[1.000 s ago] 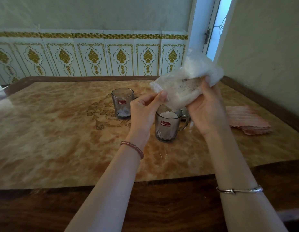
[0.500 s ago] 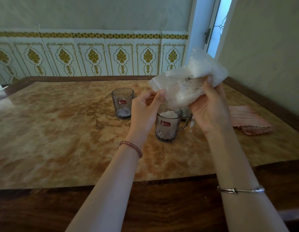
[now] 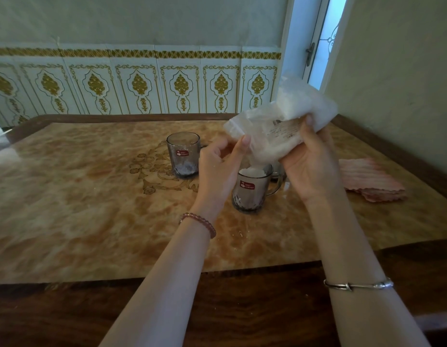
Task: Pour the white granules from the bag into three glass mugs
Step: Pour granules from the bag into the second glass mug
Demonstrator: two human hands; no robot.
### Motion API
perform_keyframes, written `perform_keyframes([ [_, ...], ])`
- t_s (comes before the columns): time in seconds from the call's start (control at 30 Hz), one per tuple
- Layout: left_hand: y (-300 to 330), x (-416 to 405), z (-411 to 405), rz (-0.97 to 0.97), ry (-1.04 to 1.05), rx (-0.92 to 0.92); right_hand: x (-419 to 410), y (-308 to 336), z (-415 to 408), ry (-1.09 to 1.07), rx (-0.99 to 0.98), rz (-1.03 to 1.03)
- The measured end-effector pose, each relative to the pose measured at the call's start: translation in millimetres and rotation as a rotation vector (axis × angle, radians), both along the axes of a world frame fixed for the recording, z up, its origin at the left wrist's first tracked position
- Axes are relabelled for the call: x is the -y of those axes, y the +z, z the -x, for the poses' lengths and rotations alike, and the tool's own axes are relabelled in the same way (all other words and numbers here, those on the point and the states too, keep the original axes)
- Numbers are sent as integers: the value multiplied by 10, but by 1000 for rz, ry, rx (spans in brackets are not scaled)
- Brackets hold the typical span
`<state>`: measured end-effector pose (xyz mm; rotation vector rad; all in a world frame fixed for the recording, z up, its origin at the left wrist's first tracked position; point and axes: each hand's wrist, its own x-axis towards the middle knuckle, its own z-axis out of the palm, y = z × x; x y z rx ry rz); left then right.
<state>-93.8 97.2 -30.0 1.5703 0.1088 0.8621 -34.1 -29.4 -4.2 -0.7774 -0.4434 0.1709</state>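
Granules (image 3: 252,171) sat heaped to the rim of the near mug (image 3: 251,190), right under the tilted bag (image 3: 280,126). And the bag hung in the air above the table (image 3: 92,209), its open mouth pointing down and to the left! The right hand (image 3: 311,164) was clamped around the bag's lower side from beneath, thumb pressed on its printed label. The left hand (image 3: 221,166) pinched the bag's mouth edge between thumb and fingers. Further back and to the left stood a second mug (image 3: 183,154), with only a little white stuff at its bottom. A third glass was mostly hidden behind the right hand. A pink cloth (image 3: 370,179) lay off to the right.
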Motion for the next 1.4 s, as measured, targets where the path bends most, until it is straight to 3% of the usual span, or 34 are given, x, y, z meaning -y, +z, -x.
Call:
perform_keyframes([
  [0.7, 31, -58, 14, 213, 1, 79, 61, 57, 24, 0, -1, -27],
  [1.13, 25, 24, 5, 166, -5, 44, 28, 27, 18, -28, -23, -48],
  [1.27, 42, -59, 14, 254, -9, 89, 42, 36, 17, -21, -29, -52],
  [1.4, 34, 6, 10, 172, -22, 39, 6, 26, 40, -3, -14, -43],
])
